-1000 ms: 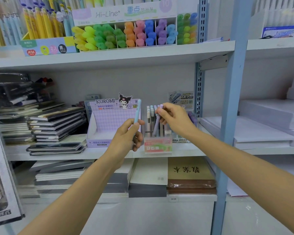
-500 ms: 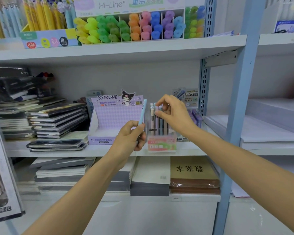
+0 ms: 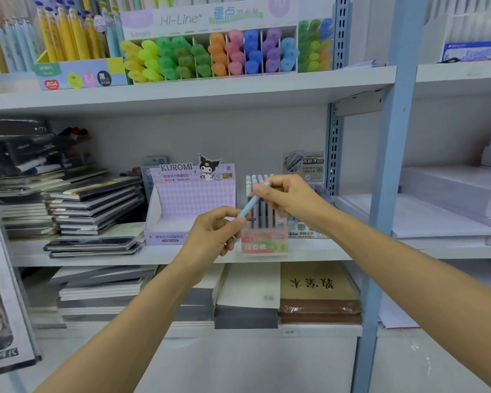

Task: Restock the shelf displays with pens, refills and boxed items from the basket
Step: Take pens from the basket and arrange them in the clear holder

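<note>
White shop shelves on blue uprights, stationery on every level. Both hands' fingers are clamped on one pale blue pen [image 3: 248, 205]: the left hand [image 3: 214, 235] pinches its lower end and the right hand [image 3: 291, 199] its top, in front of the pen box [image 3: 264, 241] at the middle shelf's [image 3: 318, 252] front edge. The step looks like slotting this pen in; next it needs tipping upright over a free gap. A Kuromi box [image 3: 189, 211] stands just left, with notebooks [image 3: 91, 199] beyond it.
</note>
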Available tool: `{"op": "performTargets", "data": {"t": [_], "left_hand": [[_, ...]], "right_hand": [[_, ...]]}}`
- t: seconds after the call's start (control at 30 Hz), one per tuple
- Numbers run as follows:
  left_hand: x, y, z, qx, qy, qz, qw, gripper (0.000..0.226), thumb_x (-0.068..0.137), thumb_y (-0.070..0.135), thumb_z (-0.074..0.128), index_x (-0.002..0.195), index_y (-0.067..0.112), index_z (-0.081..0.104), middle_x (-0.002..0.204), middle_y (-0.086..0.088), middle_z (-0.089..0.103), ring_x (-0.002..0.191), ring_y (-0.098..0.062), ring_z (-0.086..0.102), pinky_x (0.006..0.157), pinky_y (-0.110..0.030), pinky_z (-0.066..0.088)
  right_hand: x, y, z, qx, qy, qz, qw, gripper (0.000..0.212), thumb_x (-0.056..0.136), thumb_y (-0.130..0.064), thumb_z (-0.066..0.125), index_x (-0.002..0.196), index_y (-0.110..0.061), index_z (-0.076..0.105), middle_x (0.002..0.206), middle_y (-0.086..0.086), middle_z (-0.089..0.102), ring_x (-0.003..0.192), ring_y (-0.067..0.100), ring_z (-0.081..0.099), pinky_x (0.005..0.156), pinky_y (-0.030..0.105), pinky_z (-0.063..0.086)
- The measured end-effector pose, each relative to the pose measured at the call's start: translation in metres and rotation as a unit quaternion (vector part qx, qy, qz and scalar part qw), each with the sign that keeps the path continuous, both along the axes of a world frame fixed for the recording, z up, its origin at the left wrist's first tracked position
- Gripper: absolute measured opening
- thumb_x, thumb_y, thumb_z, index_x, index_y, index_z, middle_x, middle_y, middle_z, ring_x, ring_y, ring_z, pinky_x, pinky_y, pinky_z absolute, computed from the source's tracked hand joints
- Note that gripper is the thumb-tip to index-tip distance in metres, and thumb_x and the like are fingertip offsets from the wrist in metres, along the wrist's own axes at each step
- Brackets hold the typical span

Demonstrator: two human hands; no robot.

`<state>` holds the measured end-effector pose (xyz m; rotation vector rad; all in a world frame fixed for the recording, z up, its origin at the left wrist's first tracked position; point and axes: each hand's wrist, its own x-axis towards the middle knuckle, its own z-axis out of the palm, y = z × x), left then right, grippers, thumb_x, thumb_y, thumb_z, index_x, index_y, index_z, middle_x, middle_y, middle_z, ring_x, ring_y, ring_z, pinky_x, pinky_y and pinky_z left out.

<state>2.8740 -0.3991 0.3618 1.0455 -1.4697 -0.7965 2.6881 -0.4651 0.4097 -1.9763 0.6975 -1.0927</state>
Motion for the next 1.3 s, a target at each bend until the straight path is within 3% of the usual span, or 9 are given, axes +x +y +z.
{"op": "performTargets", "data": {"t": [0.27, 0.4, 0.53, 0.73, 0.9, 1.0, 1.1, 1.17, 1.3], "left_hand": [[-0.009, 0.011, 0.016, -0.027, 0.134, 0.045, 0.99, 0.019, 0.087, 0.009, 0.07, 0.106, 0.011, 0.069, 0.078, 0.001, 0.074, 0.065, -0.01, 0.065, 0.06, -0.021, 0.055], [-0.022, 0.017, 0.021, -0.068, 0.225, 0.039, 0.971, 0.012, 0.093, 0.016, 0.062, 0.098, 0.011, 0.072, 0.091, -0.003, 0.076, 0.079, -0.014, 0.069, 0.066, -0.022, 0.056], [-0.031, 0.017, 0.025, -0.101, 0.22, 0.034, 0.97, 0.016, 0.094, 0.019, 0.061, 0.104, 0.01, 0.069, 0.101, -0.009, 0.074, 0.095, -0.02, 0.071, 0.078, -0.027, 0.058], [-0.037, 0.011, 0.02, -0.172, 0.079, 0.093, 0.977, 0.006, 0.094, 0.023, 0.063, 0.094, 0.019, 0.066, 0.087, 0.001, 0.075, 0.087, -0.013, 0.07, 0.076, -0.019, 0.052], [-0.042, 0.004, 0.013, -0.205, -0.067, 0.126, 0.968, 0.005, 0.094, 0.025, 0.063, 0.092, 0.022, 0.066, 0.081, 0.013, 0.071, 0.079, -0.006, 0.064, 0.067, -0.014, 0.045], [-0.038, -0.001, 0.005, -0.205, -0.179, 0.156, 0.95, 0.017, 0.098, 0.033, 0.053, 0.111, 0.028, 0.061, 0.11, 0.014, 0.066, 0.104, -0.003, 0.052, 0.087, -0.022, 0.043], [-0.025, -0.005, -0.011, -0.175, -0.382, 0.179, 0.89, 0.049, 0.098, 0.035, 0.051, 0.144, 0.019, 0.042, 0.149, 0.003, 0.041, 0.14, -0.014, 0.029, 0.113, -0.04, 0.029], [-0.017, -0.006, -0.025, -0.167, -0.482, 0.165, 0.844, 0.064, 0.097, 0.035, 0.052, 0.153, 0.02, 0.025, 0.16, 0.005, 0.021, 0.149, -0.015, 0.012, 0.118, -0.036, 0.014], [-0.009, -0.011, -0.039, -0.185, -0.527, 0.166, 0.813, 0.074, 0.097, 0.032, 0.052, 0.156, 0.023, 0.008, 0.163, 0.009, 0.004, 0.15, -0.011, -0.002, 0.12, -0.033, 0.008]], "right_hand": [[-0.019, 0.01, -0.002, 0.091, -0.196, 0.043, 0.976, 0.013, 0.094, -0.011, 0.058, 0.1, -0.005, 0.069, 0.086, 0.01, 0.073, 0.068, 0.012, 0.066, 0.06, 0.017, 0.054], [-0.023, 0.019, -0.011, 0.089, -0.146, 0.078, 0.982, 0.014, 0.092, -0.007, 0.061, 0.103, -0.005, 0.067, 0.092, 0.013, 0.073, 0.071, 0.014, 0.066, 0.064, 0.02, 0.056], [-0.024, 0.024, -0.019, 0.071, -0.084, 0.086, 0.99, 0.015, 0.089, -0.007, 0.065, 0.104, -0.003, 0.065, 0.095, 0.015, 0.074, 0.074, 0.019, 0.069, 0.07, 0.027, 0.057], [-0.022, 0.03, -0.003, -0.029, -0.021, -0.001, 0.999, 0.043, 0.093, -0.034, 0.06, 0.135, -0.026, 0.052, 0.129, -0.008, 0.061, 0.117, 0.008, 0.059, 0.102, 0.033, 0.048], [-0.006, 0.036, 0.012, -0.094, -0.041, -0.022, 0.994, 0.023, 0.095, -0.02, 0.059, 0.116, -0.012, 0.067, 0.102, 0.008, 0.07, 0.091, 0.02, 0.066, 0.083, 0.029, 0.056], [-0.008, 0.029, 0.019, -0.096, -0.116, -0.053, 0.987, 0.017, 0.095, -0.014, 0.059, 0.103, -0.001, 0.065, 0.088, 0.016, 0.069, 0.071, 0.015, 0.066, 0.068, 0.025, 0.057], [-0.02, 0.014, 0.026, -0.105, -0.223, -0.14, 0.959, 0.014, 0.098, -0.018, 0.056, 0.099, -0.005, 0.059, 0.084, 0.016, 0.071, 0.061, 0.019, 0.068, 0.058, 0.029, 0.058], [-0.026, 0.004, 0.023, -0.127, -0.221, -0.186, 0.949, 0.011, 0.098, -0.019, 0.055, 0.096, -0.009, 0.057, 0.081, 0.014, 0.071, 0.06, 0.019, 0.068, 0.058, 0.029, 0.058], [-0.021, -0.01, 0.001, -0.15, -0.134, -0.204, 0.958, 0.01, 0.098, -0.018, 0.055, 0.094, -0.009, 0.059, 0.08, 0.009, 0.07, 0.065, 0.017, 0.069, 0.062, 0.027, 0.058]]}}
